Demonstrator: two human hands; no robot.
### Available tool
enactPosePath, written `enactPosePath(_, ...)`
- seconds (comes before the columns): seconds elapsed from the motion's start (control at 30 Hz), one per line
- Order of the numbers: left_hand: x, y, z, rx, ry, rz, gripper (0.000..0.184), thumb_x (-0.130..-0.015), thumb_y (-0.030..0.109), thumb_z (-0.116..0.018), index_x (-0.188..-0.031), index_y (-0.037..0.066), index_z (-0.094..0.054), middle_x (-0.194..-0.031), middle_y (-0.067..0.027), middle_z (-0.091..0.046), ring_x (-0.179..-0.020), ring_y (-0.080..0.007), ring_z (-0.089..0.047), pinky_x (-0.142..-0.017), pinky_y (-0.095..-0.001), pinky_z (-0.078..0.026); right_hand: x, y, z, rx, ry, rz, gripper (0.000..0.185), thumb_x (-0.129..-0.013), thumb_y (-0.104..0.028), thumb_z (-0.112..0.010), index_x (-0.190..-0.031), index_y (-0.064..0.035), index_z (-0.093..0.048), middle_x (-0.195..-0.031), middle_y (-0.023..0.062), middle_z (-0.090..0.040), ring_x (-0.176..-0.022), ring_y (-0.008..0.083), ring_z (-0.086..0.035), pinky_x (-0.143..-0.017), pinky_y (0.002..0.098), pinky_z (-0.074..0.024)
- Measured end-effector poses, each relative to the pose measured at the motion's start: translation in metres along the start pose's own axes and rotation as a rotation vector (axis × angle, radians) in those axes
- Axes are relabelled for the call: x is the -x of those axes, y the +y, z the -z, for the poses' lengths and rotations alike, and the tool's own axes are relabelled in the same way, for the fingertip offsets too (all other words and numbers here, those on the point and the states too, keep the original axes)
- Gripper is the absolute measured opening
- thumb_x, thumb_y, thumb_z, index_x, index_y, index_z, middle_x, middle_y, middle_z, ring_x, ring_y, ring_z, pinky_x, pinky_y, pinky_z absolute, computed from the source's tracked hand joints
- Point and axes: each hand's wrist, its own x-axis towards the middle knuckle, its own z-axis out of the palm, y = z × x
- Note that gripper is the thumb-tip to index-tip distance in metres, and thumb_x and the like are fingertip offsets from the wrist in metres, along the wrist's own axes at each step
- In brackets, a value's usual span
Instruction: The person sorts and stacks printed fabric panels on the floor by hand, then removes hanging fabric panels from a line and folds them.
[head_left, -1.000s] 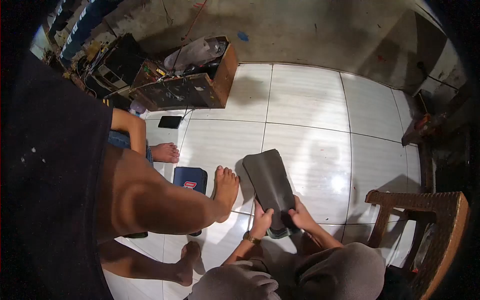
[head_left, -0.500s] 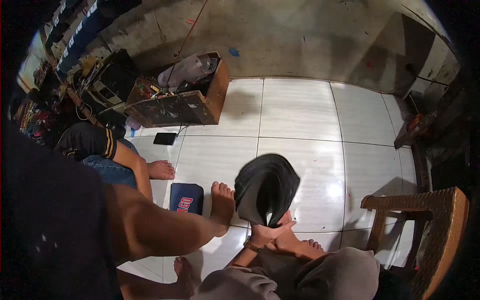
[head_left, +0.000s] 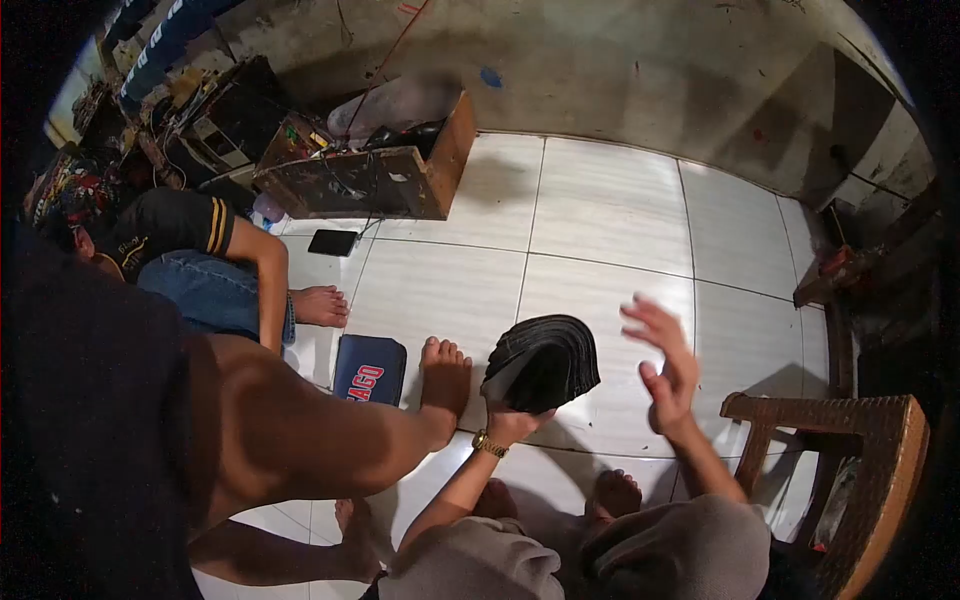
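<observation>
Dark stack of layered sheets, curled into an arch, is held above the white tiled floor, beyond the person's knees. At the left a co-worker in dark clothing stretches a bare leg toward it, and past that leg a second co-worker in jeans is bent low. On the right is a brown woven chair; farther off stands a wooden box. Just beside the bare foot lies a blue pouch with red letters. Left hand clasps the stack's lower end, its fingers mostly hidden, so I cannot tell exactly how they press; right hand is well apart from it, raised, fingers spread and slightly blurred. Near the box lies a black phone, and a gold-coloured watch circles the left wrist
</observation>
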Motion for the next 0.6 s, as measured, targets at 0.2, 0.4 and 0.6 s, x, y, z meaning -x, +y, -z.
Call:
enactPosePath(0.2,0.014,0.015,0.007,0.201,-0.073,0.227,0.068,-0.076,0.042,-0.076,-0.131,0.006,-0.056,-0.135,-0.0166,-0.054,-0.125,-0.0343,-0.051,-0.109,-0.0482,-0.035,-0.065,-0.066,-0.044,0.537,-0.677,0.16,0.093,-0.083,-0.065,-0.053,-0.146,0.0007,-0.034,-0.153,0.0257,-0.028,-0.143,0.0421,-0.023,-0.114,0.0584,-0.0158)
enactPosePath(0.4,0.023,0.024,0.011,0.118,-0.111,0.225,0.071,-0.074,0.042,-0.077,-0.131,0.007,-0.053,-0.134,-0.0156,-0.054,-0.125,-0.0332,-0.051,-0.11,-0.0479,-0.034,-0.085,-0.085,-0.046,0.643,-0.549,0.282,0.106,-0.079,-0.078,-0.048,-0.15,-0.0026,-0.027,-0.156,0.0248,-0.021,-0.144,0.042,-0.021,-0.114,0.0593,-0.0147)
enactPosePath(0.6,0.018,0.026,0.008,0.055,-0.124,0.176,0.075,-0.071,0.042,-0.077,-0.132,0.007,-0.05,-0.134,-0.0145,-0.054,-0.125,-0.0321,-0.051,-0.11,-0.0476,-0.032,-0.081,-0.065,-0.043,0.515,-0.701,0.161,0.1,-0.079,-0.072,-0.053,-0.149,-0.0052,-0.03,-0.155,0.0229,-0.024,-0.143,0.0383,-0.027,-0.113,0.0582,-0.022)
